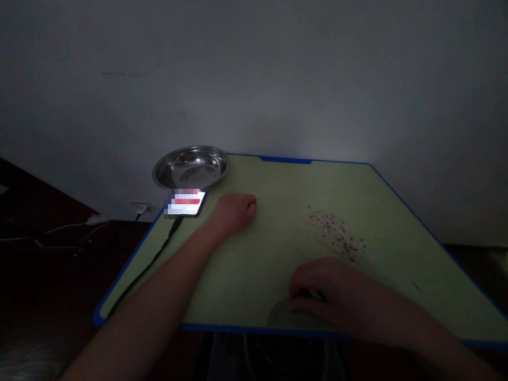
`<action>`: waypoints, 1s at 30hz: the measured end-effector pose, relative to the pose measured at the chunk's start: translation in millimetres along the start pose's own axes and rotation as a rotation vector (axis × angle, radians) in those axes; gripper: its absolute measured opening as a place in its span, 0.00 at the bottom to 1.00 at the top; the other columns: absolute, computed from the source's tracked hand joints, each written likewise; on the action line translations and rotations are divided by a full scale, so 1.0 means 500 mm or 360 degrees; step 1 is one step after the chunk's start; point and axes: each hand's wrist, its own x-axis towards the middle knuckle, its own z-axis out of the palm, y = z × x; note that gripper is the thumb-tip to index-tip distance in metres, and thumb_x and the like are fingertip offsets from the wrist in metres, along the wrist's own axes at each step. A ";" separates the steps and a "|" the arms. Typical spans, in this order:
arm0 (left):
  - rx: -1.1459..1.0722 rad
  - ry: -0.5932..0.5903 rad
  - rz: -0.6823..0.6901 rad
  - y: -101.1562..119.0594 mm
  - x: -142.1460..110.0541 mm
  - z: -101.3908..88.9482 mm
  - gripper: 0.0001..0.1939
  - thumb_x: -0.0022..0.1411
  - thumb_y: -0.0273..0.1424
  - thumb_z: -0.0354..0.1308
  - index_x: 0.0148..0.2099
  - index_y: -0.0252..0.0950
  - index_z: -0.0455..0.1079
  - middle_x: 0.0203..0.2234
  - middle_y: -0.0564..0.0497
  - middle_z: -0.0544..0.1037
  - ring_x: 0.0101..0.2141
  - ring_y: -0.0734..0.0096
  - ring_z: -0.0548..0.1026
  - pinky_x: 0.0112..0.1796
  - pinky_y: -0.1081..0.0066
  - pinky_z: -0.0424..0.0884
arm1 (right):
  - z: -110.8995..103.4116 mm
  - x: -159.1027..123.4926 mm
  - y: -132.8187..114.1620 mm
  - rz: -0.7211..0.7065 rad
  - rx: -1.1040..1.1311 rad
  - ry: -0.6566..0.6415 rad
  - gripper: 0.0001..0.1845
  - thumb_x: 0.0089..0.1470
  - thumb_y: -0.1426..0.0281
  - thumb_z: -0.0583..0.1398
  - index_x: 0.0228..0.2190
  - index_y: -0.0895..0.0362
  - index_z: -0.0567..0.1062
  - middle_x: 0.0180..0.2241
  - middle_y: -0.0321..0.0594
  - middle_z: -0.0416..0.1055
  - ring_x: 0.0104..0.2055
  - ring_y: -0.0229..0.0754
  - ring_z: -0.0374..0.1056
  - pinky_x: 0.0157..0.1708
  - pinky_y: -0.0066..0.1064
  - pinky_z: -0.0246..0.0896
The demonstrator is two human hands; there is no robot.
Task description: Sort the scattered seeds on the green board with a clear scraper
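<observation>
My left hand (237,211) rests on the light green tabletop (254,275) as a loose fist, with nothing showing in it. Nearer the front edge, my right hand (323,288) is curled, thumb and fingertips drawn together. Whatever those fingers may pinch is hidden or too small to make out. A faint round outline (278,312), perhaps a clear dish, shows beside and under the right fingertips. Just beyond this hand lies a spread pile of small pale grains mixed with dark ones (335,233).
A shiny metal bowl (192,166) stands at the back left corner. In front of it lies a lit phone (188,203) with a black cable (154,259) running along the left edge. A small dark sliver (415,286) lies at right. The wall (270,79) borders the table's back.
</observation>
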 end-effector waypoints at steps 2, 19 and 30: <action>-0.0007 -0.0028 -0.0008 0.000 0.001 -0.002 0.19 0.61 0.34 0.40 0.35 0.38 0.73 0.31 0.48 0.78 0.31 0.65 0.72 0.30 0.67 0.58 | -0.011 -0.017 0.008 0.0081 0.0006 0.0095 0.10 0.57 0.62 0.59 0.28 0.53 0.77 0.26 0.33 0.74 0.29 0.36 0.67 0.28 0.27 0.55; -0.0041 -0.0145 -0.0061 -0.011 0.008 -0.014 0.18 0.61 0.35 0.40 0.34 0.38 0.71 0.31 0.47 0.77 0.31 0.65 0.73 0.31 0.69 0.60 | -0.164 -0.088 0.327 0.0826 0.0147 0.0967 0.18 0.51 0.57 0.53 0.22 0.57 0.71 0.16 0.34 0.63 0.16 0.36 0.57 0.17 0.30 0.52; -0.0083 -0.0144 -0.0046 -0.021 0.008 -0.007 0.17 0.61 0.35 0.39 0.33 0.38 0.69 0.29 0.48 0.76 0.32 0.65 0.73 0.31 0.68 0.60 | -0.144 0.080 0.273 0.0446 0.0055 0.0689 0.07 0.49 0.70 0.58 0.24 0.58 0.76 0.25 0.39 0.74 0.27 0.39 0.66 0.28 0.29 0.57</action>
